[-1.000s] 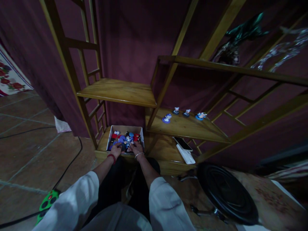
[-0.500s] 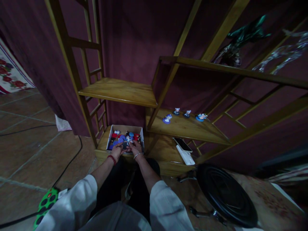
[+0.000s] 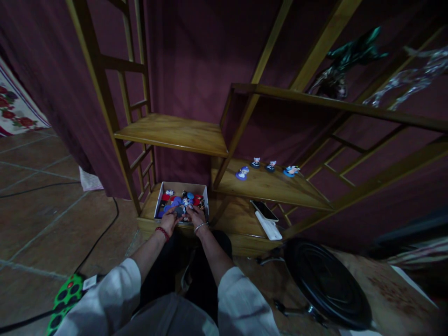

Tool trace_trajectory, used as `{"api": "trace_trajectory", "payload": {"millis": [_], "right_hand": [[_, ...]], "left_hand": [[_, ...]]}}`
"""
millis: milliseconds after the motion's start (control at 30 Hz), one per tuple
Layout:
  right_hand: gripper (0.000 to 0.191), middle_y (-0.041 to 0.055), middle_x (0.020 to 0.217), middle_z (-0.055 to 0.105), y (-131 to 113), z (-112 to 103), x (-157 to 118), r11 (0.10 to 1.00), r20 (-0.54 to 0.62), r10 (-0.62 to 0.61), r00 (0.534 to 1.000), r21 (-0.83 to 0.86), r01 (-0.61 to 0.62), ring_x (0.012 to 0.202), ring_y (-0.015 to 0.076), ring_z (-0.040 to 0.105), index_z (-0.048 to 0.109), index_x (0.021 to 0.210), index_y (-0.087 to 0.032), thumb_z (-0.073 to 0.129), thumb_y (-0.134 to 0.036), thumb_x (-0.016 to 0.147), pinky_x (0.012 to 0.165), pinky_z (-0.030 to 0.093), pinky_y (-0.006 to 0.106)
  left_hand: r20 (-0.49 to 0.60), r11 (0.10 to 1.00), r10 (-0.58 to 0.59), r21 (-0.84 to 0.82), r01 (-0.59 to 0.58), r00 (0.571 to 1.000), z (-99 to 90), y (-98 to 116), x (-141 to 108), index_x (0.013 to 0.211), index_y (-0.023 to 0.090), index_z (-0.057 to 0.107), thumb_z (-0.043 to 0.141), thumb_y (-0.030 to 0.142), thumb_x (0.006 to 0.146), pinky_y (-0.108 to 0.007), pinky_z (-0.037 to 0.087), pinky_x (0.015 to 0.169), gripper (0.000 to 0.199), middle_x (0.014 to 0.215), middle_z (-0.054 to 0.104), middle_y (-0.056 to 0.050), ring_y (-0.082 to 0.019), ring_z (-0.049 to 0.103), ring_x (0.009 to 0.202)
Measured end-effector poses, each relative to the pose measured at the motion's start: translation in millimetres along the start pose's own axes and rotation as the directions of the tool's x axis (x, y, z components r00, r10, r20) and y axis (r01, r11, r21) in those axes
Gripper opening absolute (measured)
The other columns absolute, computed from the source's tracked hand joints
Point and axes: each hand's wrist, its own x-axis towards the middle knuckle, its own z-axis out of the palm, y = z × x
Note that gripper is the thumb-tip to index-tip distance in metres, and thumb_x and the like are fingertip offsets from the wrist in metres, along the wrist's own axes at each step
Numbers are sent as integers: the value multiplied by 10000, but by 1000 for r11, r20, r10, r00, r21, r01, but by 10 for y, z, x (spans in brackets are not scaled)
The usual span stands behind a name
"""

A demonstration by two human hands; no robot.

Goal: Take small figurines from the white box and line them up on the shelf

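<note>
At the front edge of a white box (image 3: 156,201) on the low shelf, both my hands work close together. My left hand (image 3: 168,220), with a red beaded bracelet, pinches a dark round base (image 3: 179,212). Held by my right hand (image 3: 197,217), which wears a pale bracelet, is a small figurine (image 3: 186,201) in blue and white. The two pieces are side by side; whether they touch I cannot make out. Behind them in the box lie purple discs (image 3: 171,206), a blue disc (image 3: 190,195) and several red and dark pieces.
Several small figurines stand on the right shelf (image 3: 273,189), including a purple one (image 3: 242,173). Below it lie a phone (image 3: 265,210) and a white oblong object (image 3: 269,226). A wooden shelf (image 3: 175,130) overhangs the box. A black round stool (image 3: 327,282) stands at right, a green power strip (image 3: 65,298) at left.
The dark base now shows more of its round face beside the figurine. My hands stay over the box's front edge, and the view has shifted slightly.
</note>
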Motion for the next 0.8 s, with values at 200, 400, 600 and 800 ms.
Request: {"api": "trace_trajectory", "payload": {"millis": [200, 400, 600, 800], "right_hand": [[300, -10, 623, 621, -27, 14, -52, 1000, 11, -3, 1000, -7, 3, 460, 103, 584, 564, 804, -149, 673, -307, 573, 345, 350, 147], [337, -14, 600, 612, -45, 35, -82, 999, 31, -16, 999, -32, 17, 467, 102, 577, 569, 806, -146, 681, -344, 557, 367, 371, 155], [358, -10, 643, 620, -2, 22, -29, 994, 45, -23, 999, -110, 28, 460, 93, 563, 572, 830, -150, 664, -367, 561, 380, 393, 166], [366, -6, 713, 627, 41, -32, 28, 982, 38, -62, 997, -176, 67, 511, 106, 580, 568, 848, -171, 639, -408, 578, 409, 421, 178]], "left_hand": [[-15, 1000, 0, 17, 0, 1000, 36, -14, 10, 783, 147, 554, 472, 9, 730, -226, 506, 603, 169, 672, 584, -3, -64, 554, 543], [106, 999, -26, -31, 29, 994, 71, 29, -45, 775, 143, 576, 566, 118, 727, -195, 495, 599, 56, 734, 607, -15, -63, 564, 581], [147, 997, -61, -44, 68, 987, 77, 91, -83, 808, 143, 583, 546, 106, 742, -203, 497, 621, 84, 741, 614, -25, -82, 583, 622], [187, 987, -84, -121, 108, 979, 11, 107, -47, 871, 157, 574, 500, 86, 770, -234, 503, 662, 144, 788, 615, -27, -88, 586, 641]]}}
